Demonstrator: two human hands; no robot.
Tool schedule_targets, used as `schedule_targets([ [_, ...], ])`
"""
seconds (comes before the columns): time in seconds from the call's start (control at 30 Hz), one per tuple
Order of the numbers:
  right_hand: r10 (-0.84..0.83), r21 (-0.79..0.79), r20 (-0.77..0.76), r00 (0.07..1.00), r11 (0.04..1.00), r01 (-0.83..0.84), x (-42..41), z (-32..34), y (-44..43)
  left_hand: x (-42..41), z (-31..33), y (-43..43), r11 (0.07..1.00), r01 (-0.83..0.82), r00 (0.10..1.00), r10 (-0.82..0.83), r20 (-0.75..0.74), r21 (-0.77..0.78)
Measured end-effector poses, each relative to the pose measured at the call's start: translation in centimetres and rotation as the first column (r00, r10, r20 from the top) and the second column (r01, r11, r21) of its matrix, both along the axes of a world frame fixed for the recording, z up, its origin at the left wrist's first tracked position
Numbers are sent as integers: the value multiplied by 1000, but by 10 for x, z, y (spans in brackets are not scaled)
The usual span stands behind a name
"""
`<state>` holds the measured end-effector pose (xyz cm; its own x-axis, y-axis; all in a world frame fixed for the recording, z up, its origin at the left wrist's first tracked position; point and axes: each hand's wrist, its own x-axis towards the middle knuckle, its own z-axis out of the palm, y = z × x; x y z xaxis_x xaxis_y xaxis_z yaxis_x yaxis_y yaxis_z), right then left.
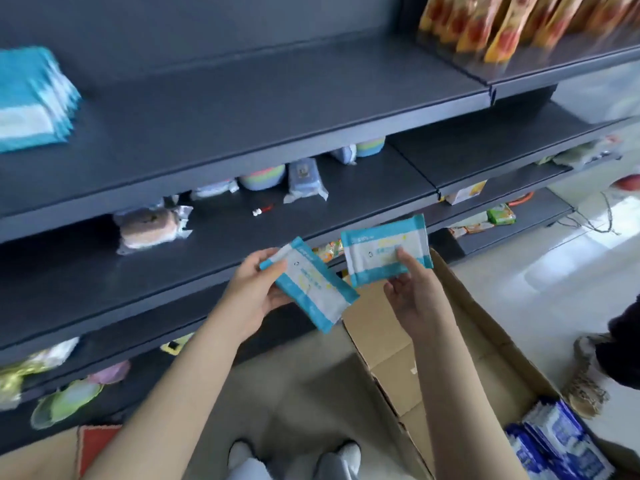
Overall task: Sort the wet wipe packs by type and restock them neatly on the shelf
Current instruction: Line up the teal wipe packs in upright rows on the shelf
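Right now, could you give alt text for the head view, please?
The left hand holds a flat teal-and-white wet wipe pack, the right hand a second pack, before grey metal shelves. A similar teal stack sits upper left, a brown cardboard box below.

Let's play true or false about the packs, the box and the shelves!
1. Each hand holds a teal pack: the left hand holds the left pack, and the right hand holds the right pack. True.
2. The box has red packs in it. False: it holds blue packs.
3. A stack of teal packs lies at the left of the upper shelf. True.
4. The two held packs are different colours. False: both are teal and white.
5. The orange bags stand on the floor. False: they stand on a shelf at the upper right.
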<state>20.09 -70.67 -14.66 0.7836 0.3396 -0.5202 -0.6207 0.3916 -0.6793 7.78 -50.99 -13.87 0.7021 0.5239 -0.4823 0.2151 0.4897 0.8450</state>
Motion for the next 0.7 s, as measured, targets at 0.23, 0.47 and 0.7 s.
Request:
schedule_targets([
  [0.23, 169, 42, 268, 948, 982, -187, -52, 71, 101, -83, 56, 98, 994, -103, 982, 96, 160, 35],
  [0.47, 236, 62, 353, 905, 960, -275, -123, 104, 214, -168, 94, 190, 967, -247, 941, 224, 253, 66],
  [0.7, 205, 99, 410, 889, 959, -267, -148, 117, 294, -199, 112, 254, 913, -406, 861, 373, 346, 26],
])
